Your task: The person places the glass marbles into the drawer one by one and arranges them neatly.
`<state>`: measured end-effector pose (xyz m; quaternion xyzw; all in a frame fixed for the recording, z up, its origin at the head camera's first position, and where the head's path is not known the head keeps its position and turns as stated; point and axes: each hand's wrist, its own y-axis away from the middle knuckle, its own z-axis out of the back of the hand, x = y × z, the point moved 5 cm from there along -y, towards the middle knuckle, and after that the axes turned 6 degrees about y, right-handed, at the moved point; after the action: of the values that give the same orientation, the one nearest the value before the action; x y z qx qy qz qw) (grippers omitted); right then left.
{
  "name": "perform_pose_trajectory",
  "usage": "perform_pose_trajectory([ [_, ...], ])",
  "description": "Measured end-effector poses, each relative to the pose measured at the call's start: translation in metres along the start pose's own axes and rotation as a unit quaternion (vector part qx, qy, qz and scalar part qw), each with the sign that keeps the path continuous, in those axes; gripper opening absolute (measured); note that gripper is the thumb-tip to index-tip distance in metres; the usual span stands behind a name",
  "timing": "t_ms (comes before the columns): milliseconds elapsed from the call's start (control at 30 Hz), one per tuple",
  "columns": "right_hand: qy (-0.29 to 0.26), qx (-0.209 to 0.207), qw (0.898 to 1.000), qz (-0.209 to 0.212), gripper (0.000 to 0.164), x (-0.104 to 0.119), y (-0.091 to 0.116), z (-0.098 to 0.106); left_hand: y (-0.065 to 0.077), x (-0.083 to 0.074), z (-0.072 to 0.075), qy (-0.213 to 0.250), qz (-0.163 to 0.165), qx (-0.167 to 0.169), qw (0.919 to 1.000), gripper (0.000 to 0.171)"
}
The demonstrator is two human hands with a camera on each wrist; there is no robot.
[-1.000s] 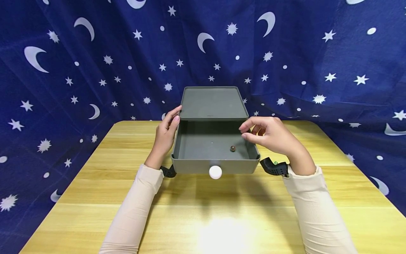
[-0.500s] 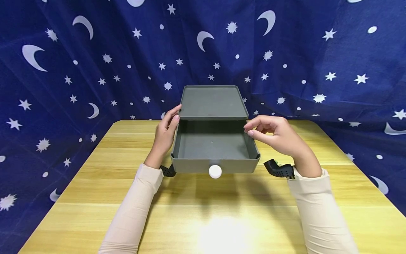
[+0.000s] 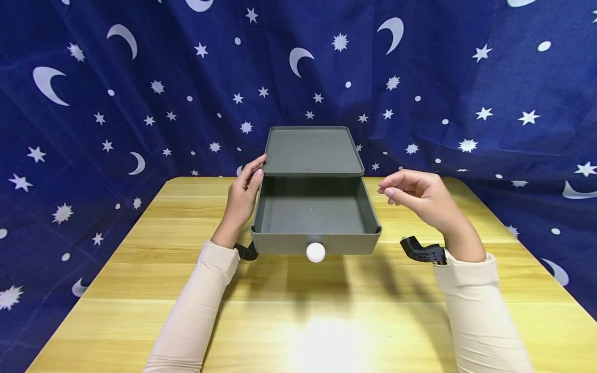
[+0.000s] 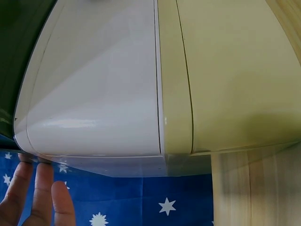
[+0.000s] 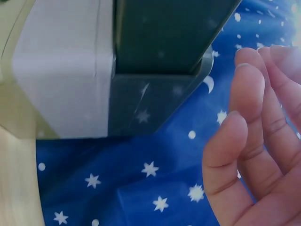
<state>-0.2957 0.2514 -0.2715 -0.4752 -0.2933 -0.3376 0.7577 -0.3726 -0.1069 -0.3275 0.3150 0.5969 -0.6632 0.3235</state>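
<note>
A grey drawer (image 3: 317,243) with a round white knob (image 3: 315,253) stands pulled out of a small cabinet, under its rimmed grey top (image 3: 314,150). Only bare floor shows inside the drawer; the strip behind its front wall is hidden. My left hand (image 3: 241,198) rests with straight fingers against the cabinet's left side, by the corner of the top. Off to the right of the drawer, my right hand (image 3: 422,199) hovers over the table with loosely bent fingers. In the right wrist view, nothing shows between those fingers (image 5: 247,92).
The cabinet has a white tier (image 4: 103,84) and a yellow tier (image 4: 230,80) beneath the grey-green one. A small green thing (image 3: 403,239) peeks out behind the black right wrist mount (image 3: 422,252). A starry blue curtain (image 3: 186,77) hangs behind the wooden table (image 3: 140,290).
A small round brown marble on the drawer floor has gone out of sight. My right hand has moved right, away from over the drawer. The left hand has stayed in place.
</note>
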Motion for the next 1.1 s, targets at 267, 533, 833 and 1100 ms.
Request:
perform_pose_trajectory([
  [267, -0.006, -0.004, 1.0, -0.018, 0.035, -0.018, 0.007, 0.01, 0.0, -0.001, -0.001, 0.0, 0.001, -0.001, 1.0, 0.044],
  [533, 0.049, -0.002, 0.998, -0.035, 0.027, -0.028, 0.014, 0.021, 0.001, -0.001, -0.002, -0.003, 0.006, 0.002, 1.0, 0.044],
  [833, 0.08, 0.019, 0.995, -0.063, 0.04, -0.04, 0.018, 0.034, 0.002, -0.004, -0.002, -0.009, 0.013, 0.001, 0.9999, 0.044],
  [1100, 0.08, 0.036, 0.993, -0.083, 0.042, -0.05, 0.02, 0.038, 0.001, -0.001, -0.001, -0.006, 0.011, 0.001, 0.9999, 0.044],
])
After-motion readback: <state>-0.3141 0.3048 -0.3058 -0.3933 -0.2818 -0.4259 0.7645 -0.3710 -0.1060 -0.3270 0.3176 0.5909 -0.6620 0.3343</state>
